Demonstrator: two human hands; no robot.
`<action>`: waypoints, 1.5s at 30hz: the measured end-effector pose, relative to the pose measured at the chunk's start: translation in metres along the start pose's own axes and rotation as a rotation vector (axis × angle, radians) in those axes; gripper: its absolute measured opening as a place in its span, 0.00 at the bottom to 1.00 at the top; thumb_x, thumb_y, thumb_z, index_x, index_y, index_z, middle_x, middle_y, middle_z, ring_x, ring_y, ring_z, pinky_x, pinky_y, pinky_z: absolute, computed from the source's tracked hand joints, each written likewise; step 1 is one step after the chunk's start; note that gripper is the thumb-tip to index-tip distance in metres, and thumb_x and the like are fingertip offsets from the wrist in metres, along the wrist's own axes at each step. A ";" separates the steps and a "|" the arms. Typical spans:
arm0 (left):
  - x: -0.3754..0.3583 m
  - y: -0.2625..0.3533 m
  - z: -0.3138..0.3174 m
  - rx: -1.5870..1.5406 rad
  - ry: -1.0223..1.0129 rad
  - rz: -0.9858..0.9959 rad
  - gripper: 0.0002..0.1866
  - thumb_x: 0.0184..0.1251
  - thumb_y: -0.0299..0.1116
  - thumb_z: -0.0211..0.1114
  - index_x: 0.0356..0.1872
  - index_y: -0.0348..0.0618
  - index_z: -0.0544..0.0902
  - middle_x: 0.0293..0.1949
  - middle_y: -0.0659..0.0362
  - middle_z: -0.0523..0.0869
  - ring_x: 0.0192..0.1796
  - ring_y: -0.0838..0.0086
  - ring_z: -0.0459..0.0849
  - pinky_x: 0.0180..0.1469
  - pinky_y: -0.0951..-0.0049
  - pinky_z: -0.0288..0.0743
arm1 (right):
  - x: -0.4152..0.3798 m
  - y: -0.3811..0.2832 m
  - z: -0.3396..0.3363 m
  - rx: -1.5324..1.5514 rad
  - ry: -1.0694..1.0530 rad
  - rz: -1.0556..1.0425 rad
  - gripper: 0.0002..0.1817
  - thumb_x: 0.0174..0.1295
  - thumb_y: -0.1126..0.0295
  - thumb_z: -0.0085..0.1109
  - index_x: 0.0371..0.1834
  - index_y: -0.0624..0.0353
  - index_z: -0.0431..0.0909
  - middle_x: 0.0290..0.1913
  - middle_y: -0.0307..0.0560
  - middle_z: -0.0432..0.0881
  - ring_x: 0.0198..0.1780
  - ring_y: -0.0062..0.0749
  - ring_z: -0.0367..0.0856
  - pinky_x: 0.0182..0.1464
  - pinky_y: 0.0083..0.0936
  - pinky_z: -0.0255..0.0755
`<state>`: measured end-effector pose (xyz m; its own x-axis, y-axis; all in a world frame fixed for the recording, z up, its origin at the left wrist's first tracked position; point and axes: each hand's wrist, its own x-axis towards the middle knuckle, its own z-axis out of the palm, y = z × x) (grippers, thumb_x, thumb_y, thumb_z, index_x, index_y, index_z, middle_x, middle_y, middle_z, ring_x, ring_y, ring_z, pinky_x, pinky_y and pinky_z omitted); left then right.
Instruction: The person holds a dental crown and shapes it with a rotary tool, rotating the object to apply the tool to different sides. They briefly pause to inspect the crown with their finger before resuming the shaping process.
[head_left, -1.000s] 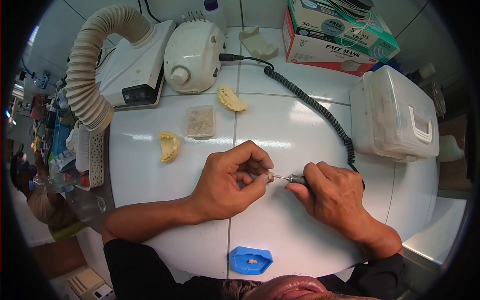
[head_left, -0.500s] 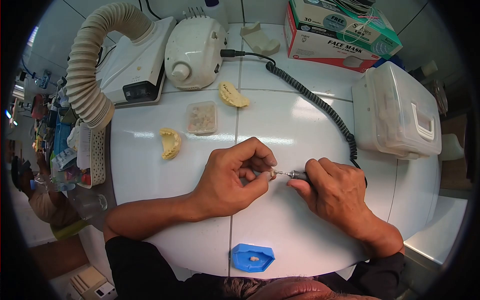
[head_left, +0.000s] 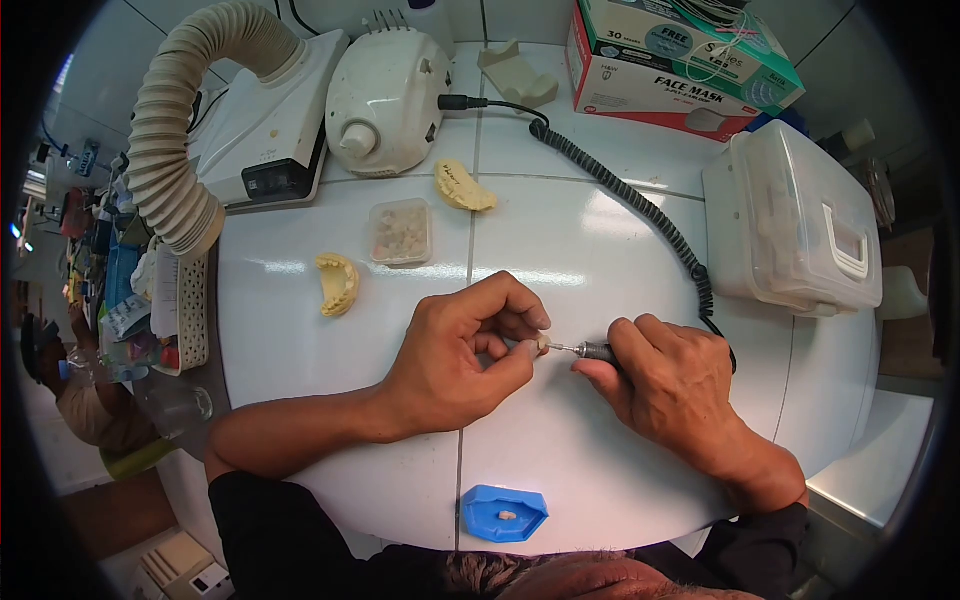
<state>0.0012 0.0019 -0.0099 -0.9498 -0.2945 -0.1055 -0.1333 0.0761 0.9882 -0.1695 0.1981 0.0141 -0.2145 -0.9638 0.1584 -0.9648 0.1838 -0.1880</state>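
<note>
Near the middle of the white tiled table, my left hand (head_left: 465, 355) pinches a small tooth-coloured piece (head_left: 543, 343) between thumb and fingers; it looks like a dental crown. My right hand (head_left: 660, 375) is wrapped round a rotary handpiece (head_left: 598, 352). The thin bur (head_left: 561, 347) points left and its tip is at the small piece; whether it touches cannot be made out. A blue tray (head_left: 478, 518) near the front edge holds another small pale piece (head_left: 507, 516). Beyond my left hand are two yellowish dental casts (head_left: 338, 285) (head_left: 462, 186) and a clear box (head_left: 401, 259) of tooth-like pieces.
A coiled black cord (head_left: 625, 200) runs from the white control unit (head_left: 390, 105) to the handpiece. A ribbed suction hose (head_left: 160, 130) arches at the left. Face mask boxes (head_left: 650, 90) and a lidded plastic case (head_left: 790, 225) stand at right. Another person (head_left: 90, 400) sits far left.
The small piece in my left fingers appears slightly turned and shows more against the bur. Both hands stay almost in place; the whole view has shifted very slightly.
</note>
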 end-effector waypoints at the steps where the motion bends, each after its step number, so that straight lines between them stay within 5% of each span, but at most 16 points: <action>1: 0.000 0.000 0.000 -0.005 0.002 0.003 0.13 0.74 0.16 0.70 0.55 0.33 0.82 0.52 0.55 0.87 0.54 0.78 0.90 0.46 0.81 0.85 | 0.000 0.000 0.000 0.002 0.001 0.004 0.27 0.73 0.43 0.75 0.29 0.52 0.75 0.21 0.39 0.73 0.16 0.34 0.74 0.19 0.32 0.67; 26: -0.002 -0.002 -0.004 0.059 -0.023 0.044 0.14 0.76 0.14 0.63 0.58 0.29 0.88 0.52 0.53 0.86 0.53 0.74 0.94 0.48 0.78 0.90 | -0.006 0.006 0.005 0.015 0.067 -0.034 0.27 0.72 0.43 0.75 0.30 0.53 0.75 0.21 0.39 0.72 0.16 0.35 0.73 0.20 0.32 0.67; 45: -0.003 -0.006 0.001 0.117 0.020 0.177 0.11 0.73 0.21 0.73 0.53 0.35 0.91 0.43 0.58 0.92 0.45 0.82 0.90 0.43 0.82 0.83 | -0.009 0.001 0.009 -0.037 0.108 -0.016 0.25 0.74 0.43 0.73 0.32 0.53 0.79 0.23 0.43 0.80 0.18 0.42 0.80 0.22 0.38 0.74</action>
<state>0.0047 0.0032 -0.0155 -0.9557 -0.2854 0.0724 0.0024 0.2385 0.9711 -0.1668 0.2051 0.0036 -0.2125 -0.9406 0.2648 -0.9727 0.1778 -0.1489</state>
